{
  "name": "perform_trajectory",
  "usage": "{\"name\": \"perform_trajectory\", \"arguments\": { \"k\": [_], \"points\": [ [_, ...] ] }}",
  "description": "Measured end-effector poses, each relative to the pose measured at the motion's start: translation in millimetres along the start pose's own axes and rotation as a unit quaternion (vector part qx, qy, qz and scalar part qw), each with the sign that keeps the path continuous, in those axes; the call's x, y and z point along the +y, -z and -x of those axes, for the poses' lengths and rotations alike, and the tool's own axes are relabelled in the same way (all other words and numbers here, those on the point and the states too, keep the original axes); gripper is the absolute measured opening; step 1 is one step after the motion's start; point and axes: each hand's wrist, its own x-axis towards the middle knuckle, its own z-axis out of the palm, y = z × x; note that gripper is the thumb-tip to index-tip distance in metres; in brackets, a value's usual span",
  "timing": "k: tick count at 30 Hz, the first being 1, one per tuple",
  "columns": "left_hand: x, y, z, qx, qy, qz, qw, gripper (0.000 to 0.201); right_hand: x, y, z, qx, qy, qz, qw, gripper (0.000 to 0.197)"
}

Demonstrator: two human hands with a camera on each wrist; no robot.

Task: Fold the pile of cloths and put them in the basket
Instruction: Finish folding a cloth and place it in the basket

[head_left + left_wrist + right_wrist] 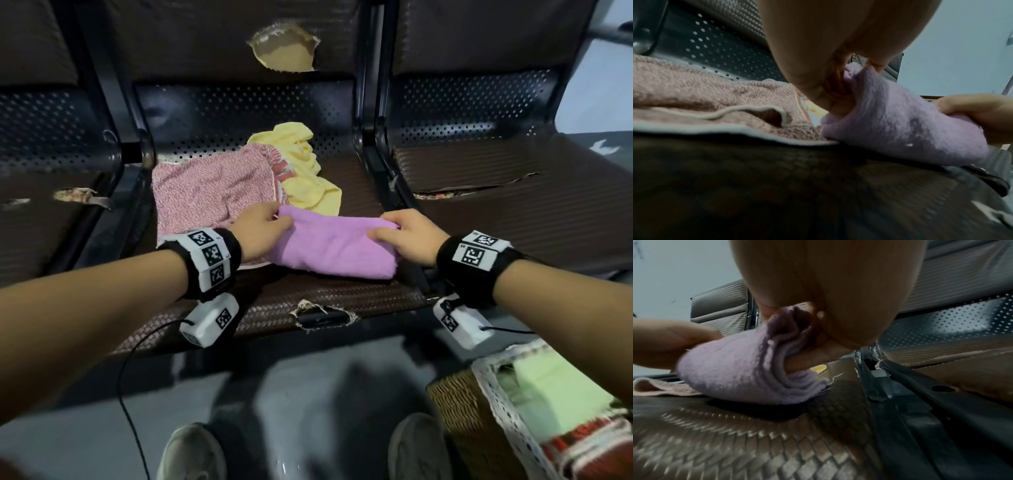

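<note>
Fingers [281,224] pinching folded purple cloth [332,248], both ends

A: those brown woven seat cushions [342,294] are wrecked, torn backrest [284,48] shows foam.
B: yep, perforated metal [239,113] behind. Shoes [191,452] on grey floor [85,411], black cable [126,387] dangling.

The right hand [824,318] is pinching the end of the folded purple cloth [740,368]; the left hand [668,340] is holding its other end.
</note>
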Motion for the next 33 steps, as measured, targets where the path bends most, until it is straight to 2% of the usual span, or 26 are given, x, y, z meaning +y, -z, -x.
{"name": "perform_trajectory", "arguments": {
  "k": [3,7,8,10,11,13,14,15,17,19,21,23,26,29,31,33],
  "points": [
    [-1.3,-9.1,-11.7,0.013,0.036,-0.041,0.998,0.026,3.0,-4.9,-14.2,0.031,-0.039,0.018,0.999,0.03],
    [-4.8,-14.5,-25.5,0.008,0.082,-0.085,0.993,0.034,0.8,-12.0,-27.4,0.049,-0.067,0.158,0.984,0.03],
    [-6.1,-14.9,-27.8,0.01,0.091,-0.085,0.992,0.035,-2.0,-12.8,-27.8,0.063,-0.047,0.204,0.976,0.033],
    [-5.9,-12.8,-27.3,0.049,0.09,-0.074,0.992,0.035,-11.2,-13.9,-24.1,0.114,0.043,0.275,0.954,0.036],
    [-4.1,-10.4,-24.7,0.081,0.059,-0.074,0.992,0.034,-16.8,-15.8,-21.2,0.13,0.101,0.286,0.944,0.035],
    [1.0,-5.2,-19.0,0.101,-0.051,-0.072,0.991,0.028,-27.3,-23.2,-15.3,0.091,0.185,0.281,0.937,0.041],
    [3.3,-3.3,-15.5,0.068,-0.097,-0.07,0.99,0.029,-29.6,-29.5,-12.6,0.051,0.197,0.279,0.939,0.048],
    [5.5,-2.3,-11.3,0.013,-0.121,-0.076,0.99,0.039,-29.8,-36.4,-10.0,0.012,0.191,0.285,0.939,0.056],
    [6.0,-5.0,-2.7,-0.111,-0.109,-0.117,0.981,0.075,-24.4,-46.3,-6.4,-0.042,0.165,0.312,0.935,0.071],
    [1.4,-12.2,2.9,-0.151,-0.094,-0.2,0.964,0.088,-18.9,-49.8,-5.2,-0.056,0.155,0.321,0.932,0.083],
    [-1.4,-16.3,1.2,-0.124,-0.1,-0.26,0.952,0.077,-20.5,-48.8,-9.0,-0.056,0.149,0.333,0.929,0.088],
    [6.1,-13.0,-4.1,-0.077,-0.098,-0.279,0.952,0.058,-27.9,-46.8,-15.1,-0.054,0.124,0.349,0.927,0.091],
    [25.3,-4.2,-11.2,-0.022,-0.084,-0.229,0.969,0.041,-43.8,-39.5,-17.7,-0.06,0.071,0.337,0.937,0.09],
    [53.9,1.7,-10.0,0.023,-0.091,-0.111,0.989,0.044,-62.0,-19.9,-11.5,-0.096,0.032,0.267,0.958,0.065],
    [78.3,2.9,-7.5,0.063,-0.095,-0.032,0.993,0.038,-67.9,-1.0,-2.2,-0.073,0.01,0.194,0.978,0.046],
    [104.7,-0.2,-8.0,0.111,-0.104,0.034,0.988,0.036,-64.1,21.0,16.3,-0.022,-0.004,0.082,0.996,0.035]
  ]
}}
